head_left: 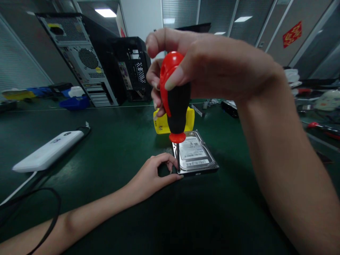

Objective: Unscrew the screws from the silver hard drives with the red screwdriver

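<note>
Red and black, the screwdriver (174,101) stands upright in the right hand (212,67), whose fingers wrap tight around its handle, right over the near left corner of the hard drive (194,153). That drive lies flat on the green table (111,141), and the left hand (152,175) rests beside it with its fingertips touching the drive's left edge, holding nothing. Just behind the drive sits a yellow box (160,124), a white box (49,151) with a cable lies well off to the left, and two computer cases (90,60) stand at the back.
</note>
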A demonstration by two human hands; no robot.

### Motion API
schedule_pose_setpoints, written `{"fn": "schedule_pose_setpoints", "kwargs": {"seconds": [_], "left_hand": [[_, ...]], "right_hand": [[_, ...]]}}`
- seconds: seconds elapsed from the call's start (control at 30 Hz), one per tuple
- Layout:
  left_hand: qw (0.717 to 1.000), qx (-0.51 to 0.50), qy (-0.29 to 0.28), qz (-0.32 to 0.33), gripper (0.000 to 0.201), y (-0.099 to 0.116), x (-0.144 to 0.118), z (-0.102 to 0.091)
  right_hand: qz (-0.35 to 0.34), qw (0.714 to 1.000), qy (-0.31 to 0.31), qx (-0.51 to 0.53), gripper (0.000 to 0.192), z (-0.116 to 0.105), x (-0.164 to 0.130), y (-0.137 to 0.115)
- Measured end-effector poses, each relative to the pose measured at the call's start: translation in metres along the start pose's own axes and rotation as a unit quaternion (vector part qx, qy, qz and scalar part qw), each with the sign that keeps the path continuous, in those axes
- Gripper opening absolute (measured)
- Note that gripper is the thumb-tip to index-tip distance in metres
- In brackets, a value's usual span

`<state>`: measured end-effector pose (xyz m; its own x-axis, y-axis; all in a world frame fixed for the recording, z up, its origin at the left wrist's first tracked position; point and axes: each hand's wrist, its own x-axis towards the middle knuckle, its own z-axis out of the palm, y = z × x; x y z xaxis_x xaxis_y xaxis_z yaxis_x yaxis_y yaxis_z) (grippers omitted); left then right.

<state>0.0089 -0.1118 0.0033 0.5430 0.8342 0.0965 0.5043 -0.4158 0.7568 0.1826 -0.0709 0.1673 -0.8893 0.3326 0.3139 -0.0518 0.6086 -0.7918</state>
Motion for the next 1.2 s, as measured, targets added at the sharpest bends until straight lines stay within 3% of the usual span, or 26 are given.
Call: {"fn": "schedule_pose_setpoints", "kwargs": {"seconds": [0.17,0.4,0.6,0.73,0.9,1.07,1.2], "left_hand": [[1.0,-0.009,-0.003,0.006,0.023,-0.003,0.001,0.002],[0.999,0.013,0.003,-0.032,0.028,-0.004,0.004,0.004],[0.999,0.014,-0.016,-0.049,0.027,-0.004,0.006,0.002],[0.998,0.024,-0.021,-0.056,0.029,-0.003,0.007,0.001],[0.999,0.026,-0.014,-0.043,0.024,0.001,0.006,0.001],[0.999,0.022,-0.007,-0.038,0.022,0.003,0.005,0.002],[0.999,0.019,-0.002,-0.033,0.022,0.001,0.004,0.002]], "right_hand": [[-0.025,0.999,0.008,0.041,0.016,0.008,0.013,0.01],[0.008,0.989,0.01,0.145,0.028,0.017,0.024,0.018],[-0.006,0.973,0.039,0.227,0.015,0.013,0.03,0.03],[-0.032,0.945,-0.001,0.326,0.023,0.009,0.03,0.035],[-0.05,0.933,-0.061,0.351,0.039,0.004,0.028,0.044],[-0.084,0.918,-0.072,0.38,0.023,0.01,0.034,0.052],[-0.037,0.925,-0.058,0.373,0.024,0.02,0.041,0.046]]}}
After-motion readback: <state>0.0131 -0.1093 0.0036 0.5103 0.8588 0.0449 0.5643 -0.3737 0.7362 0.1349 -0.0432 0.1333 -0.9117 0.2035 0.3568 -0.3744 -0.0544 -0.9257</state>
